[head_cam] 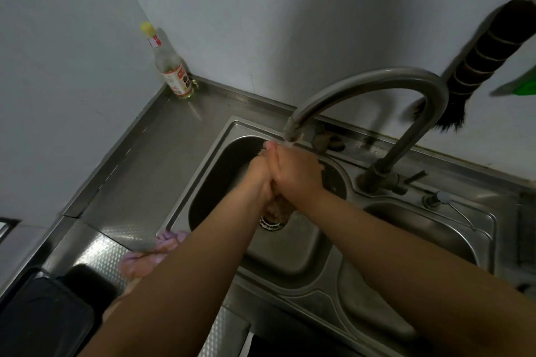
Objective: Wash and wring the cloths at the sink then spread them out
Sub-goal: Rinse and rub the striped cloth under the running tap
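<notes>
My left hand (259, 172) and my right hand (295, 169) are pressed together over the left basin of the steel sink (203, 171), just under the mouth of the curved tap (374, 78). Between the palms they hold a wet brownish cloth (278, 209), whose lower end hangs out below the wrists above the drain (271, 224). Most of that cloth is hidden by the hands. A pink cloth (162, 249) lies crumpled on the counter at the sink's front left corner, partly under my left forearm.
A glass bottle (171, 66) with a yellow cap stands in the back left corner. A dark brush (478, 61) hangs on the wall behind the tap. The right basin (429, 229) and a soap pump (443, 198) lie to the right. A black appliance (43, 313) sits front left.
</notes>
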Motion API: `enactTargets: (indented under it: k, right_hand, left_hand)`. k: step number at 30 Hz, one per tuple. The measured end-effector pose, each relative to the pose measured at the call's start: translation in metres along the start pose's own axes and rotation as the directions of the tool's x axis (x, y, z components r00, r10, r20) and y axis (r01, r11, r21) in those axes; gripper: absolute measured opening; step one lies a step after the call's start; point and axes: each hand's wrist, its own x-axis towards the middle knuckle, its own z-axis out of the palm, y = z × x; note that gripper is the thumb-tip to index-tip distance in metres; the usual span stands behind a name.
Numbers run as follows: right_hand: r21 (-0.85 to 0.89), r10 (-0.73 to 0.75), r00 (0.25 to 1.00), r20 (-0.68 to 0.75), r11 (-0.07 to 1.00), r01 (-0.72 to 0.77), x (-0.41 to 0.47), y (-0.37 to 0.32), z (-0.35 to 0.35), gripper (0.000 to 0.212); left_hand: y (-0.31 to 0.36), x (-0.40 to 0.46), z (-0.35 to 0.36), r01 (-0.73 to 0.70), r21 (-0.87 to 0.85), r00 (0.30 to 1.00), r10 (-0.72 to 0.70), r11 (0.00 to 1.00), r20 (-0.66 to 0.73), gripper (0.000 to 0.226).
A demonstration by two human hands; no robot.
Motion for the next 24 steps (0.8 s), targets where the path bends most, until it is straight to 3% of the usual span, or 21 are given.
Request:
enactTargets:
  k: [4,9,12,13,15,16,18,19,20,22,23,24]
  right_hand:
    - [-0.067,0.094,0.996,0.001,0.993,-0.094,0.019,0.021,-0.006,0.046]
    - [0.077,0.042,0.999,-0.031,0.996,-0.040,-0.003,-0.004,-0.003,0.055]
    - [-0.078,0.088,0.996,0.001,0.993,-0.087,0.012,0.019,-0.008,0.048]
    - [-0.065,0.151,0.988,0.019,0.987,-0.149,0.017,0.025,-0.013,0.044]
    - [0.180,0.260,0.963,0.071,0.946,-0.269,0.021,0.029,-0.019,0.035]
    - [0.360,0.312,0.941,0.128,0.870,-0.337,0.022,0.028,-0.019,0.031]
    - [0.690,0.387,0.886,0.255,0.569,-0.447,0.023,0.029,-0.022,0.015]
    - [0.764,0.375,0.857,0.354,0.412,-0.496,0.023,0.030,-0.024,0.011]
    - [0.762,0.315,0.840,0.441,0.364,-0.537,0.024,0.034,-0.024,0.022]
    - [0.622,0.132,0.838,0.529,0.612,-0.489,0.025,0.034,-0.027,0.036]
    - [0.560,0.013,0.848,0.530,0.745,-0.363,0.024,0.029,-0.027,0.036]
    - [0.539,-0.100,0.845,0.525,0.807,-0.239,0.022,0.026,-0.026,0.032]
  left_hand:
    - [0.002,-0.009,0.005,0.116,-0.159,0.992,-0.108,0.980,0.059,0.034]
    - [0.005,0.005,-0.005,0.015,-0.139,0.999,-0.007,0.990,0.051,0.033]
    - [0.002,-0.004,-0.007,0.105,-0.124,0.976,-0.078,0.987,0.205,0.043]
    - [0.002,-0.008,-0.007,0.125,-0.112,0.961,-0.093,0.986,0.262,0.045]
    - [0.006,-0.008,-0.016,0.106,-0.102,0.952,-0.071,0.989,0.299,0.047]
    - [0.009,-0.007,-0.024,0.085,-0.100,0.947,-0.049,0.991,0.317,0.047]
    - [0.014,-0.006,-0.040,0.066,-0.101,0.922,-0.022,0.993,0.386,0.045]
    - [0.014,-0.006,-0.047,0.069,-0.091,0.920,-0.028,0.993,0.392,0.045]
    - [0.013,-0.004,-0.053,0.080,-0.076,0.919,-0.044,0.994,0.393,0.049]
    - [0.014,0.001,-0.063,0.079,-0.030,0.902,-0.059,0.996,0.429,0.062]
    - [0.016,0.002,-0.064,0.073,0.012,0.890,-0.071,0.997,0.449,0.067]
    - [0.019,0.001,-0.065,0.067,0.050,0.873,-0.082,0.997,0.480,0.069]
